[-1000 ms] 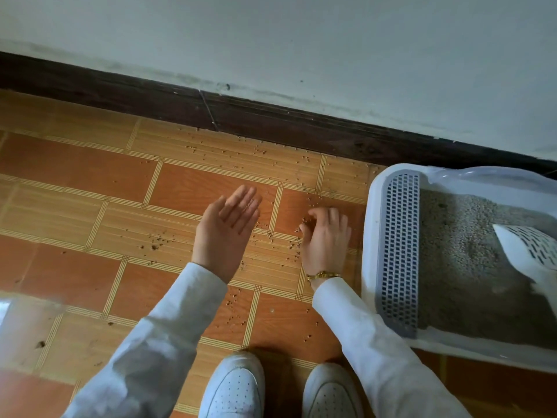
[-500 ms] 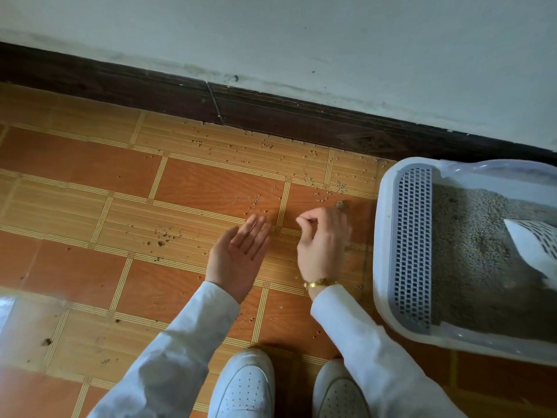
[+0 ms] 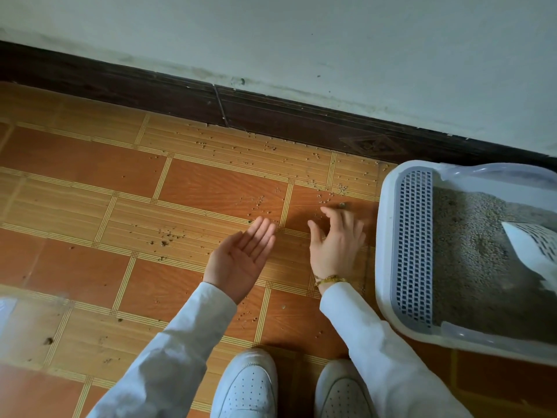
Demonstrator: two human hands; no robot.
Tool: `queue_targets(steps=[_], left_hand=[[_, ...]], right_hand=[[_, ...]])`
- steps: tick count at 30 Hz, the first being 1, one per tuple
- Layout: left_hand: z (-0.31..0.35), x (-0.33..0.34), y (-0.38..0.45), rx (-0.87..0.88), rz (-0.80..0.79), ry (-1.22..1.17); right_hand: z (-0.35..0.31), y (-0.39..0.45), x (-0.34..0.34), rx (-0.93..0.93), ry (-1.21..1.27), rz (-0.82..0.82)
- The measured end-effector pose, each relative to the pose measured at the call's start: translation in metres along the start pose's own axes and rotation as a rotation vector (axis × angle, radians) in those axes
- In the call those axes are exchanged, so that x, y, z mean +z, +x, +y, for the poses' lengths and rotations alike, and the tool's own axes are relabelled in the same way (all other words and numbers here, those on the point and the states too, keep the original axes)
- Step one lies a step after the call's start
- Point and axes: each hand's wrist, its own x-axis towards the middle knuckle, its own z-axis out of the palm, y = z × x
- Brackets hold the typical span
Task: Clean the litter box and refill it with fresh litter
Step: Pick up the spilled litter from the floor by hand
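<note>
My right hand point(image 3: 336, 245) reaches with loose, empty fingers for the spilled litter grains point(image 3: 330, 196) just past them, my left hand point(image 3: 241, 259) cupped flat beside it, litter box point(image 3: 388, 236) just right, so I should pinch gently.

The litter box point(image 3: 388, 236) sits on the floor point(image 3: 90, 182) at the right, its far end near the skirting board point(image 3: 271, 116) along the wall. Inside it lies litter point(image 3: 470, 251), with a perforated panel point(image 3: 414, 245) across its left end and a scoop point(image 3: 530, 242) resting on the litter to the right. Left of the box, scattered granules point(image 3: 259, 203) lie on the floor. The right hand point(image 3: 336, 242) is just left of the box, the left hand point(image 3: 241, 257) farther left. Two shoes point(image 3: 247, 387) stand nearer than the hands.
</note>
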Motion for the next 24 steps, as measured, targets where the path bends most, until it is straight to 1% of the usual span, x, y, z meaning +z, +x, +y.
queue_targets(steps=[3,7,10,15,19,21,24], left_hand=[[0.0,0.0,-0.002,-0.002,0.003,-0.012],[-0.001,-0.001,-0.005,-0.002,-0.003,-0.01],[-0.002,-0.002,-0.006,-0.005,0.003,0.001],[-0.004,-0.001,-0.005,0.0,0.04,0.036],[-0.006,-0.001,-0.003,0.012,0.085,0.068],[-0.007,-0.002,-0.002,0.015,0.095,0.064],[-0.008,-0.002,-0.003,0.019,0.092,0.052]], right_hand=[[-0.001,0.004,0.007,0.009,-0.007,0.014],[-0.004,0.006,0.01,0.017,0.05,0.059],[-0.006,0.009,0.01,0.014,0.024,0.042],[-0.007,0.01,0.01,-0.045,-0.097,-0.003],[-0.012,-0.002,0.004,-0.093,-0.075,0.027],[-0.01,-0.006,0.002,-0.085,-0.056,0.036],[-0.003,-0.009,0.003,-0.056,-0.089,0.004]])
